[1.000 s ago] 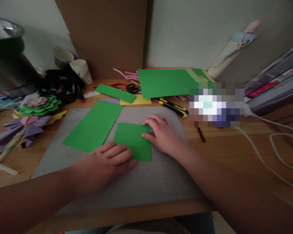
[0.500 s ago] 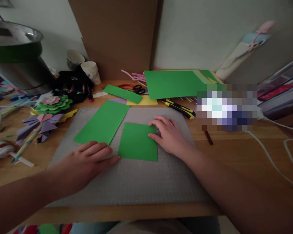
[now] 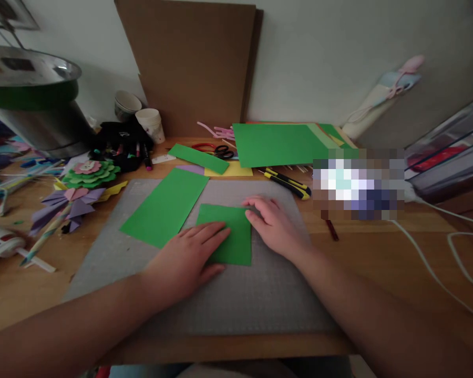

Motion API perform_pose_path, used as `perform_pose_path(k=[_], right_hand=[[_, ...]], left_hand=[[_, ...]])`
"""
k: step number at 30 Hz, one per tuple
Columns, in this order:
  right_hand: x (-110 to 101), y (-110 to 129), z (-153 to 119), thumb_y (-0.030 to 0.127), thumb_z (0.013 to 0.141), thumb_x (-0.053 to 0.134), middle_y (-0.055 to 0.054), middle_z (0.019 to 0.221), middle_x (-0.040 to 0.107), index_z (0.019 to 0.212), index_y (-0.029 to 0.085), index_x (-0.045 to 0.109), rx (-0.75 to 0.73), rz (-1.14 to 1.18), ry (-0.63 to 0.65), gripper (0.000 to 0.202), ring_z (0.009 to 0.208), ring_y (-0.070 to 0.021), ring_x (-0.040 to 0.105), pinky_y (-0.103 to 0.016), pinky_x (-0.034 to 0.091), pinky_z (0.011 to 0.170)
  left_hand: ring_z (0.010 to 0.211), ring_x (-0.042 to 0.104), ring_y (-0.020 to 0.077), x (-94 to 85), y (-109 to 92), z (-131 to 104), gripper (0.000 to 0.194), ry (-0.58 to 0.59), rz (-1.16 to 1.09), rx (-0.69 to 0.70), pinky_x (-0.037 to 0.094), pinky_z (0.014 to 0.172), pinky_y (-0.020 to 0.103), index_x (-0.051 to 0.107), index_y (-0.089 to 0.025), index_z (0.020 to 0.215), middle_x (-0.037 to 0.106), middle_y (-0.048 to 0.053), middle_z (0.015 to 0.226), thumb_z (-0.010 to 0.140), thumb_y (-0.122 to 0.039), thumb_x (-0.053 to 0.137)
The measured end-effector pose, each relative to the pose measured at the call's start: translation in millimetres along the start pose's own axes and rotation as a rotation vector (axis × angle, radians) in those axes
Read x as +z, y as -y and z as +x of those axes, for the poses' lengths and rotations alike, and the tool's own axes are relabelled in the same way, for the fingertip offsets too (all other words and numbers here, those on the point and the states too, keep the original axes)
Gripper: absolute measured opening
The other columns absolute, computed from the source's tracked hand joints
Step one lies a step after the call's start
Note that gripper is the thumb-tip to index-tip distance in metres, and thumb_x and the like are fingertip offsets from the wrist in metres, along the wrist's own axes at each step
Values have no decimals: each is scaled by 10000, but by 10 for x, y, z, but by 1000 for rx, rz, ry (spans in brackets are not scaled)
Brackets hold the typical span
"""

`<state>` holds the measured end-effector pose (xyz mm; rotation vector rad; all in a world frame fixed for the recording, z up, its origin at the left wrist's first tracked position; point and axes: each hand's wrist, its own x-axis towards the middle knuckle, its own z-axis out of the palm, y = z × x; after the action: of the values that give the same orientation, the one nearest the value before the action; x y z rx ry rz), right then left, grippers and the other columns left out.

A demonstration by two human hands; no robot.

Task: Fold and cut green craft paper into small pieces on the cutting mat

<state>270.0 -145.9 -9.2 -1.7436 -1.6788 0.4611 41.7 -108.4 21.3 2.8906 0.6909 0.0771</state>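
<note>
A square of green paper (image 3: 238, 236) lies on the grey cutting mat (image 3: 256, 299) in front of me. My left hand (image 3: 189, 252) rests flat over its left part, fingers stretched out and covering that edge. At the upper right corner, my right hand (image 3: 274, 223) touches the paper with thumb and forefinger slightly apart, the other fingers curved. A longer green sheet (image 3: 165, 205) lies slanted on the mat to the left, its lower right corner close to my left hand.
Behind the mat lie a green strip (image 3: 199, 158), scissors (image 3: 223, 152), a yellow-black utility knife (image 3: 286, 182) and stacked green sheets (image 3: 276, 144). Leftward are a paper flower (image 3: 89, 173), a glue gun (image 3: 3, 244) and paper cups (image 3: 150, 123). A white cable (image 3: 429, 273) runs along the right.
My left hand has moved right, from the square's lower left corner onto the paper. My right hand stays by the upper right corner, thumb and forefinger closer together. The view has tilted up slightly.
</note>
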Motion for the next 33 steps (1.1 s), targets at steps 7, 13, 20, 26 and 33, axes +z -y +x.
perform_pose_path(k=[7, 13, 20, 26, 33], right_hand=[[-96, -127, -16, 494, 926, 353, -64, 1089, 638, 1011, 231, 586, 148, 317, -91, 362, 1044, -228, 580, -400, 446, 887], [-165, 2, -75, 681, 838, 376, -82, 1208, 605, 1126, 252, 544, 50, 973, 69, 544, 1167, -254, 535, -442, 405, 986], [-220, 306, -274, 587, 732, 642, -81, 1182, 641, 1208, 265, 578, 258, 1407, 387, 579, 1116, -276, 582, -453, 430, 966], [-159, 271, -307, 322, 838, 625, -29, 988, 711, 1115, 278, 656, 457, 1193, 366, 281, 899, -194, 666, -384, 502, 854], [-183, 379, -370, 408, 833, 613, -6, 883, 686, 1054, 263, 649, 541, 912, 580, 268, 842, -164, 638, -293, 503, 728]], left_hand=[[984, 649, 269, 19, -33, 43, 287, -150, 170, 323, 556, 771, 396, 584, -95, 1148, 660, 160, 1131, 900, -168, 460], [515, 616, 80, -238, -230, -81, 169, -637, -376, -266, 489, 489, 155, 658, -234, 947, 707, -51, 682, 838, -184, 539], [538, 622, 149, -160, -246, 17, 208, -592, -893, -828, 492, 466, 220, 710, -201, 758, 705, -12, 627, 701, -383, 626], [723, 654, 166, -65, -175, 37, 322, -418, -1090, -681, 529, 575, 241, 632, -218, 1065, 706, 23, 862, 773, -348, 592], [901, 608, 114, -76, -119, 14, 243, -234, -850, -316, 489, 791, 220, 657, -310, 1065, 663, -26, 968, 847, -234, 581]])
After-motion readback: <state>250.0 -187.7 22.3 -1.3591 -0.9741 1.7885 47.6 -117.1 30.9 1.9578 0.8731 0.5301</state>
